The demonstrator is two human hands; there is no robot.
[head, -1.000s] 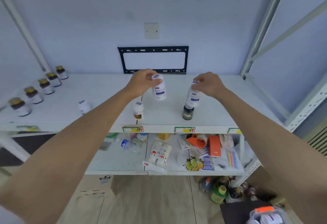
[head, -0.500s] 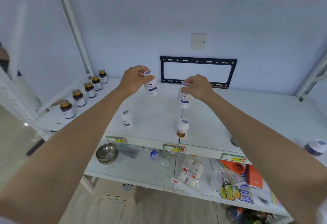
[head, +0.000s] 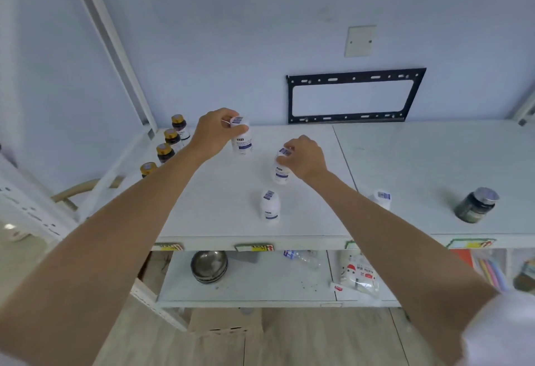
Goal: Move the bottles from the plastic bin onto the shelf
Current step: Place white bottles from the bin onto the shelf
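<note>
Head view: a white shelf (head: pixel 318 221) runs along a pale blue wall, with a black mounting bracket (head: pixel 354 96) and a blank wall plate (head: pixel 360 41) at about one o'clock above it. A white upright post (head: pixel 115 47) rises at eleven o'clock.

At nine o'clock four dark jars with gold lids (head: pixel 170 141) stand in a row along the shelf's left edge. At three o'clock sits a dark jar with a silver lid (head: pixel 476 205). A white bottle (head: pixel 270 206) stands free near the front edge; another white bottle (head: pixel 382 197) shows just past the right forearm, partly hidden by it. On the lower shelf are a steel bowl (head: pixel 209 267) and a printed packet (head: pixel 359 274).

The left hand (head: pixel 214 132) pinches the cap of the left bottle (head: pixel 242 141), fingers curled around its top. The right hand (head: pixel 307 157) grips the cap of the right bottle (head: pixel 281 170) likewise; both bottles are upright above the shelf, and contact is unclear.

Since a moment ago the view has swung left, and both hands sit nearer the left end.
</note>
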